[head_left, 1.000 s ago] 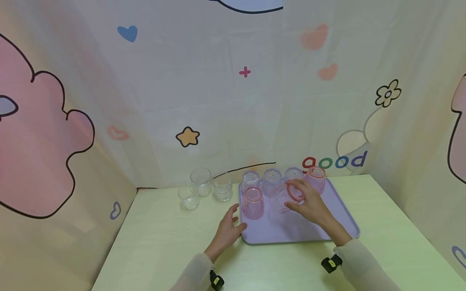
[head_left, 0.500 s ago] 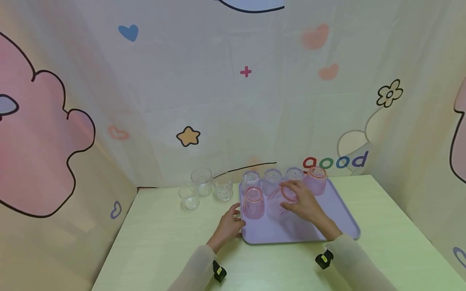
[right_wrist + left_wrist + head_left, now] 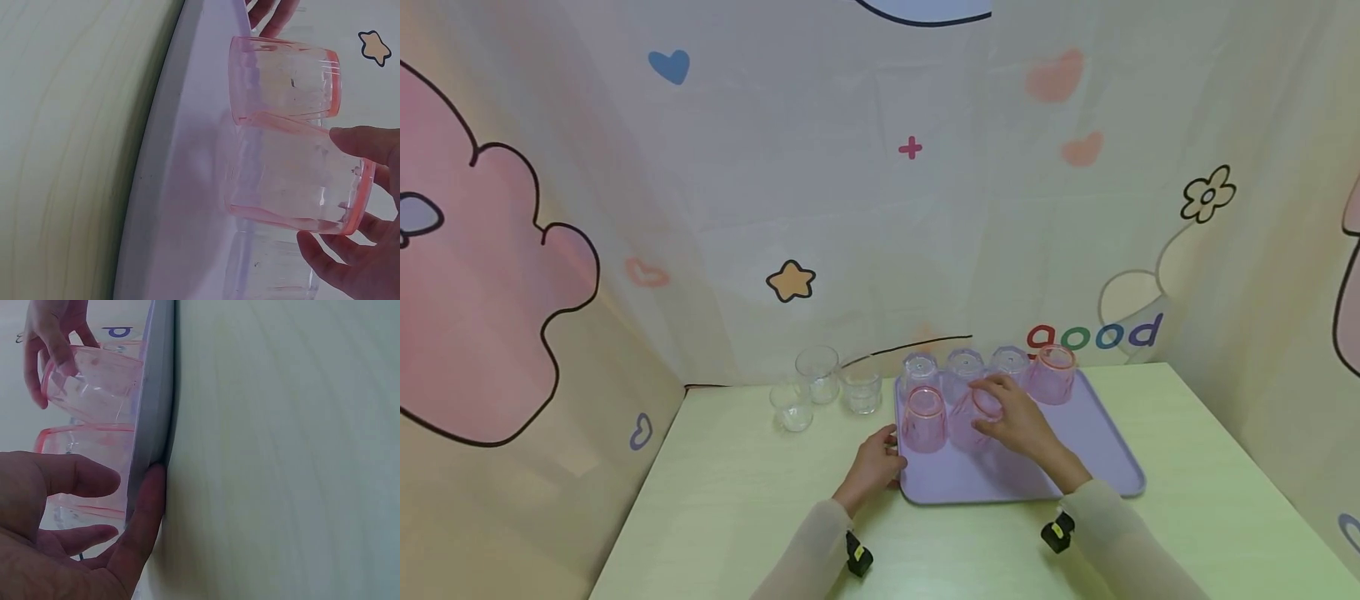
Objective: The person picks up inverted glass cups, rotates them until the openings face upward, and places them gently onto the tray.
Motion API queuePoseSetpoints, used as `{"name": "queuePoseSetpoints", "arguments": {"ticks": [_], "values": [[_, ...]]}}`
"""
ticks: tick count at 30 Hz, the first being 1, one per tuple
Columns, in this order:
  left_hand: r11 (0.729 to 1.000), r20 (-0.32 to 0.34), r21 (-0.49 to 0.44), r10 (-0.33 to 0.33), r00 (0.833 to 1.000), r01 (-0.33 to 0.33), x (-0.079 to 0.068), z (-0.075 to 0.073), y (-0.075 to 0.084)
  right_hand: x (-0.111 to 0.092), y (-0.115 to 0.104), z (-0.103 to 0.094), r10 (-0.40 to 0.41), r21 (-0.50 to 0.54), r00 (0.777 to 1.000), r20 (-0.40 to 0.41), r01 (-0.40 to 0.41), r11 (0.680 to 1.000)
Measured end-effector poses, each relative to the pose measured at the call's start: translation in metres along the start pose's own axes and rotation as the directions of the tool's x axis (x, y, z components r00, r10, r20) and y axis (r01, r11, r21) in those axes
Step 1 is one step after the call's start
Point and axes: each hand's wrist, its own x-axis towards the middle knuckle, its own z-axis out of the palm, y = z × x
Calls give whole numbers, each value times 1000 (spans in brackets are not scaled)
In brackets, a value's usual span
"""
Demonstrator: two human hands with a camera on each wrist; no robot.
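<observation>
My right hand grips a pink glass near its narrower, red-ringed upper end, thumb on one side and fingers on the other. The glass is low over the lilac tray, its lower end right at the tray surface. Beside it on the left, a second pink glass stands narrow end up on the tray; the two overlap in the right wrist view. My left hand is at the tray's left edge. One fingertip touches the outer wall, while the thumb is held apart above the rim.
Along the tray's back stand several upside-down clear glasses and another pink glass. Left of the tray, on the pale wooden table, are a small clear glass, a taller one and a third. A printed curtain hangs behind.
My right hand has moved left with the pink glass, bringing it beside the other front pink glass. My left hand has closed in on the tray's left edge.
</observation>
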Motion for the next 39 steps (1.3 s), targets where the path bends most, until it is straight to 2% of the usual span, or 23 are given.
{"name": "queuePoseSetpoints", "arguments": {"ticks": [6,17,30,39], "values": [[999,-10,53,11,1000,-11,1,1,0,3,0,5,10,-17,1000,11,-10,1000],[993,-17,110,56,998,-53,3,0,0,13,-5,9,89,-69,991,99,-82,994],[993,-21,106,50,999,-47,6,0,-4,18,-12,9,61,-171,983,171,-31,985],[993,-28,112,47,998,-44,6,2,-5,17,-9,11,31,-236,981,190,15,972]]}}
